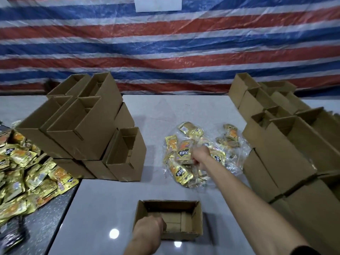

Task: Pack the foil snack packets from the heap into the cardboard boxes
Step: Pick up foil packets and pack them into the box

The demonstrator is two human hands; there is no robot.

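- The open box (191,220) sits on the table (103,208) nearest the person; inside it only its folded bottom flaps show.
- The left hand (149,229) grips the open box's near-left rim, with its fingers curled over into the box.
- Beyond the open box, slightly to its right, a small pile of foil packets (181,154) lies on crumpled clear plastic (233,162).
- The right hand (201,157) is down on that pile, fingers curled among the packets; whether it grips one cannot be told.
- Well left of the open box lies the big heap (24,172).
- A left stack of boxes (88,129) stands beyond the open box, and a right stack of boxes (287,148) stands to its right.
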